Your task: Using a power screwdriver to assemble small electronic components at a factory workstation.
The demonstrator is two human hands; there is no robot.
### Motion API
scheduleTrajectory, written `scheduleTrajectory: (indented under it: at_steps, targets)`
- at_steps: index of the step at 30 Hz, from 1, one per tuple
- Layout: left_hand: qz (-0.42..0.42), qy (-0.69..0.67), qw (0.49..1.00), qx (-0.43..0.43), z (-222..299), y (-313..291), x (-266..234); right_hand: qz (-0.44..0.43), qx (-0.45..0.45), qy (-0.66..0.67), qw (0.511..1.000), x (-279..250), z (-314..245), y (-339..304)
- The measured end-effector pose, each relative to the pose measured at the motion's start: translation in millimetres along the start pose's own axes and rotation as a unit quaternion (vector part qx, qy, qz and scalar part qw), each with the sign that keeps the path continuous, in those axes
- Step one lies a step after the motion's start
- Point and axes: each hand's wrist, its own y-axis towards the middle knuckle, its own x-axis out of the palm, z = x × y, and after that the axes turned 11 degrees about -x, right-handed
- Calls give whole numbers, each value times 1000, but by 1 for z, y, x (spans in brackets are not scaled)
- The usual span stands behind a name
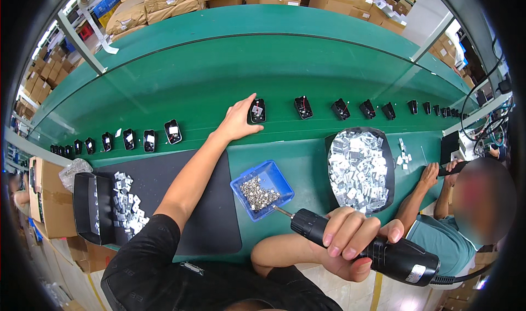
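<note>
My left hand (pixel 239 119) reaches forward to the row and spans a small black plastic case (pixel 257 111), thumb at its near end and fingers at its far end. A pale metal plate lies inside that case. In my right hand (pixel 353 240) is a black electric screwdriver (pixel 312 227), held almost level with its bit pointing left. The bit tip appears over the right rim of a blue bin (pixel 276 178). Small silver screws (pixel 257 193) fill part of this bin; whether one sits on the bit is too small to tell.
More black cases (pixel 173 131) line the green bench (pixel 296 152) on both sides. A black tub (pixel 390 171) of metal plates stands right of the bin. Loose plates (pixel 129 201) lie on a dark mat (pixel 211 223) beside a tipped black box (pixel 85 207). A co-worker (pixel 444 240) sits at right.
</note>
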Motion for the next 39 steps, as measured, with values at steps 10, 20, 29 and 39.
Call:
scheduleTrajectory:
  at_steps: [10, 20, 29, 39]
  targets:
    - [-155, -360, 900, -191, 36, -63, -71, -58, 17, 13, 998, 11, 4, -4]
    - [-29, -112, 986, 122, 91, -122, -127, -50, 21, -6, 999, 33, 24, -17]
    - [-67, -176, 967, 170, 102, -130, -131, -96, -1, -59, 994, 37, 29, -23]
    - [-52, -201, 958, 198, 107, -133, -135, -120, 20, -85, 989, 37, 37, -25]
